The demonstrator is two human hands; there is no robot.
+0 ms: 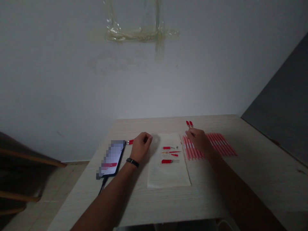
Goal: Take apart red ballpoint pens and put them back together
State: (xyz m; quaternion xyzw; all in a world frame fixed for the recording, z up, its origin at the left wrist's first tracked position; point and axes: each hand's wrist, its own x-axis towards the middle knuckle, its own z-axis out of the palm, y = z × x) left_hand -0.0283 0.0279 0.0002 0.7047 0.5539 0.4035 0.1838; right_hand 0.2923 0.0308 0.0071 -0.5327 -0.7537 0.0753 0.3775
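Note:
My left hand [141, 145], with a dark band [132, 162] on its wrist, is curled closed just left of a pale cloth [168, 178]; anything in its fingers is hidden. Over the left edge of a row of pink pens [221, 144], my right hand [198, 138] is closed in a pinch whose content I cannot make out. Two small red-handled pieces [189, 123] with metal ends show just beyond its fingertips. On the cloth lie a red-handled tool [166, 161], a smaller one [166, 148], a thin red stick [174, 152] and a short red piece [175, 155].
A phone [113, 160] with a cable [103, 185] lies at the table's left side. More red pieces [130, 141] with metal ends are between it and my left hand. The wooden table [149, 205] meets a wall [204, 80] at the back.

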